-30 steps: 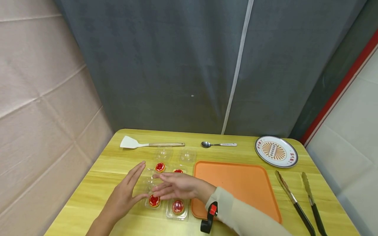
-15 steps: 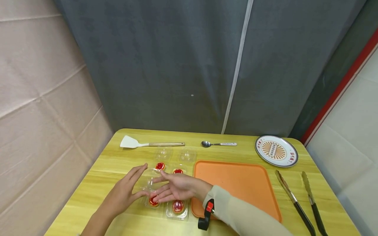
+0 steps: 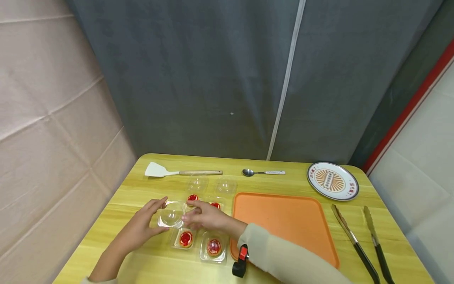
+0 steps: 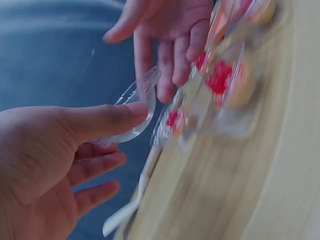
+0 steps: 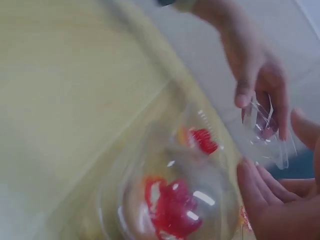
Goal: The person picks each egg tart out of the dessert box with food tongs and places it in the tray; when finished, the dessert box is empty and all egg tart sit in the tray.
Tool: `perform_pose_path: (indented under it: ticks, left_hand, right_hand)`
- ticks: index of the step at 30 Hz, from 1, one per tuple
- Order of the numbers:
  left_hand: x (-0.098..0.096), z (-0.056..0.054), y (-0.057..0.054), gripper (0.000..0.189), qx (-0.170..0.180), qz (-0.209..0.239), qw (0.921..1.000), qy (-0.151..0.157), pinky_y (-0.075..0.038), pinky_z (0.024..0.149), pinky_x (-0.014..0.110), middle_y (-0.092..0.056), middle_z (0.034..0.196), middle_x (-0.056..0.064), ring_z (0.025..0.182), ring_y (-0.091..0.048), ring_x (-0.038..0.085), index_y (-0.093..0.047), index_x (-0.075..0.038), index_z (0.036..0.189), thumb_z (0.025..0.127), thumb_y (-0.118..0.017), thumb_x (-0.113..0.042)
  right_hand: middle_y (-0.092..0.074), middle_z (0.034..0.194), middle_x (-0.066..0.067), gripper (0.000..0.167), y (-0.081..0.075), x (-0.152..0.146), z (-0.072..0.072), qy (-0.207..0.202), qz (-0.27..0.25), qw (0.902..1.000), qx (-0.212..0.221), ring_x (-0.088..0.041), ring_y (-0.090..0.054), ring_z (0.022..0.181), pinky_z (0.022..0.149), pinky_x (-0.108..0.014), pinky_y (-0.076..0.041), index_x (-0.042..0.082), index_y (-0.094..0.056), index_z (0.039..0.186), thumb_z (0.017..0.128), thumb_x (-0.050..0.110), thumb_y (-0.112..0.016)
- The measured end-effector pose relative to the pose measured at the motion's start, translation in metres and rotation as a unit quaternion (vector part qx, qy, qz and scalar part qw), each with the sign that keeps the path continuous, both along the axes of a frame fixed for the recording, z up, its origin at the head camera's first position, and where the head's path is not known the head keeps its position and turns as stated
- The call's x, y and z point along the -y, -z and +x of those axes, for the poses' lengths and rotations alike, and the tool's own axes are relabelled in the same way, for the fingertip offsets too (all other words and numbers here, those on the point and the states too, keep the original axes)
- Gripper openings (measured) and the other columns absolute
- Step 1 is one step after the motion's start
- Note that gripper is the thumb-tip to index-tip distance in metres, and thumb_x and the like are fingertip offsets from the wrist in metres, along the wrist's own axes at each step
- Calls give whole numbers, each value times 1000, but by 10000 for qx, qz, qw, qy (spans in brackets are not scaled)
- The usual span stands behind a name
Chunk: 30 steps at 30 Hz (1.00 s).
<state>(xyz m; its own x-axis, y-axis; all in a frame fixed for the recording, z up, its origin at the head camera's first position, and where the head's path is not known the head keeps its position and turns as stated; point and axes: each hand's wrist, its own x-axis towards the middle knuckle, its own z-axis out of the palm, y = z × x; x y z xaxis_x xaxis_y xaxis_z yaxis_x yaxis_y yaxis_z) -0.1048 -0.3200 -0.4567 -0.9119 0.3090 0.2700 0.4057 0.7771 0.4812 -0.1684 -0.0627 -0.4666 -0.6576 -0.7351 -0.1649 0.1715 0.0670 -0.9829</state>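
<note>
My left hand [image 3: 140,227] pinches a clear plastic domed lid [image 3: 171,215] between thumb and fingers, raised over the table. My right hand [image 3: 205,216] has its fingertips right at the lid's right edge; in the left wrist view its fingers [image 4: 181,55] look fairly straight and overlap the lid's end. Just below the lid, a red-topped tart [image 3: 186,239] sits uncovered in its clear base. To its right, another red-topped tart [image 3: 214,247] lies under a clear dome. Behind the right hand are two more tarts, one of them [image 3: 192,197] partly covered by it.
An orange tray [image 3: 283,228] lies right of the tarts, under my right forearm. Farther back are a white spatula [image 3: 156,170], a spoon [image 3: 248,172] and two clear domed lids [image 3: 226,185]. A patterned plate [image 3: 332,181] and black-handled tongs [image 3: 361,252] are on the right.
The left hand now holds the clear lid and has shifted left with it. The right hand has drawn up off the front-left tart, leaving that tart in full view.
</note>
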Motion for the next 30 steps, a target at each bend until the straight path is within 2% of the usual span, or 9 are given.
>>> perform_pose_path:
  ticks: [2, 4, 6, 9, 12, 15, 18, 22, 30]
  left_hand:
    - [10, -2, 5, 87, 270, 255, 9993, -13, -54, 100, 54, -63, 126, 2, 119, -62, 28, -47, -1, 151, 77, -92, -15]
    - [20, -4, 9, 86, 544, 506, 9972, 30, -51, 103, 55, -62, 127, 4, 121, -60, 31, -46, 2, 151, 80, -90, -16]
    - [27, -5, 11, 86, 753, 685, 9948, 64, -49, 104, 57, -61, 130, 8, 123, -59, 35, -44, 4, 152, 82, -88, -19]
    - [36, -5, 13, 87, 972, 886, 9912, 130, -47, 105, 58, -59, 134, 14, 126, -57, 40, -41, 4, 154, 84, -86, -20]
    - [42, -7, 14, 88, 1153, 1076, 9874, 136, -47, 108, 53, -58, 139, 20, 129, -56, 42, -38, 5, 154, 84, -85, -18]
    - [48, -9, 18, 89, 1334, 1295, 9825, 100, -47, 111, 28, -56, 144, 26, 133, -52, 44, -37, 8, 154, 84, -85, -17]
    - [53, -11, 23, 90, 1551, 1521, 9761, 10, -33, 108, 5, -52, 149, 27, 140, -44, 46, -35, 8, 155, 85, -85, -19]
    - [60, -13, 29, 90, 1839, 1573, 9702, -135, -28, 108, 4, -48, 154, 23, 146, -31, 51, -34, 4, 157, 86, -83, -23]
    - [68, -15, 41, 91, 2128, 1403, 9663, -353, -19, 100, -2, -45, 158, 19, 150, -26, 47, -34, -1, 159, 86, -84, -25]
  right_hand:
    - [-67, 133, -10, 77, 1, 8, 1, 235, 444, 9931, -1057, -23, -70, 112, 90, -28, -59, 5, -39, 157, 94, 22, -78]
    - [-63, 140, -7, 83, 2, 17, 3, 313, 890, 9780, -1860, -19, -67, 117, 91, -22, -56, 7, -41, 158, 89, 25, -84]
    - [-60, 145, -6, 86, 2, 25, 5, 285, 1268, 9620, -2402, -17, -65, 121, 93, -20, -54, 8, -42, 157, 87, 30, -86]
    - [-59, 145, -6, 88, 4, 40, 8, 325, 1665, 9430, -2864, -12, -65, 119, 93, -17, -52, 6, -43, 156, 84, 32, -87]
    - [-61, 139, -4, 89, 4, 54, 9, 499, 2020, 9250, -3179, -8, -66, 112, 93, -16, -52, 3, -44, 154, 82, 31, -89]
    - [-64, 131, 0, 87, 5, 64, 9, 640, 2353, 9089, -3383, -4, -65, 104, 90, -16, -52, 3, -47, 152, 82, 31, -89]
    - [-65, 127, 3, 84, 8, 70, 8, 692, 2609, 8980, -3474, -1, -63, 99, 88, -17, -53, 6, -50, 151, 82, 33, -89]
    - [-67, 120, 6, 80, 10, 77, 8, 693, 2898, 8879, -3506, -3, -62, 99, 89, -19, -53, 8, -52, 149, 83, 36, -88]
    - [-68, 132, 7, 80, 11, 82, 10, 448, 3319, 8777, -3428, -12, -59, 128, 109, -27, -48, 12, -51, 152, 86, 44, -83]
